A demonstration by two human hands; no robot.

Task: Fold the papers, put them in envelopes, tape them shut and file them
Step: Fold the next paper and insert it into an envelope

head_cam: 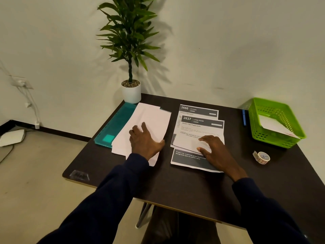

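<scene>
A stack of white envelopes (149, 118) lies left of centre on the dark table (175, 187), partly over a teal folder (114, 125). My left hand (145, 141) rests flat on the envelopes, fingers spread. To the right lie printed papers (200, 118), the top sheet headed 2637. Its lower part is folded up. My right hand (214, 150) presses on that folded flap with straight fingers. A roll of tape (262, 157) sits at the right.
A green plastic basket (276, 122) with one white envelope inside stands at the back right, a blue pen (244, 117) beside it. A potted plant (131, 92) stands at the table's back left corner. The wall is close behind.
</scene>
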